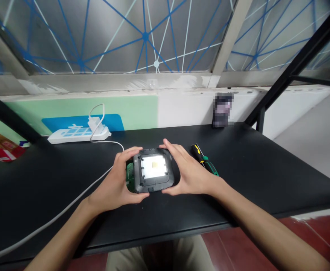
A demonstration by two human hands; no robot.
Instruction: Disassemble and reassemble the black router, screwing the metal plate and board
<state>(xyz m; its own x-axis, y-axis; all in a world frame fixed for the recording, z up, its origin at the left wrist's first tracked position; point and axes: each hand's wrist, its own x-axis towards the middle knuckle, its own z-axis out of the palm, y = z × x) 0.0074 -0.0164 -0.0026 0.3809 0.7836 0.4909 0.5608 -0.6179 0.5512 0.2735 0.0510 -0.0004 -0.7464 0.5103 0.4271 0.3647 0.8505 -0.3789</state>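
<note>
Left hand (115,182): partly closed around the left end of the black housing (137,173), fingers along its upper edge and thumb along its lower one; I have a firm-looking hold on it.
Right hand (191,171): curved around the right end in the same way, fingers above and thumb below, so I hold the piece between both hands.
Black housing: center of the frame, tilted a little, over the bench (252,169); whether it rests on the surface I cannot tell.
Bright plate (146,171): set in the middle of the housing, with a small yellowish square (154,164) on it.
Green circuit board (130,177): sticking out at the housing's left side, within the curve of my left hand.
Screwdrivers: right of center, just beyond my right hand; one yellow and black screwdriver (197,153), one green and black screwdriver (210,166), lying close together.
White power strip (78,134): left of center at the bench's back, a white plug (95,124) in it.
White cable (69,209): running down to the lower left corner.
Red and orange packet (2,146): far left.
</note>
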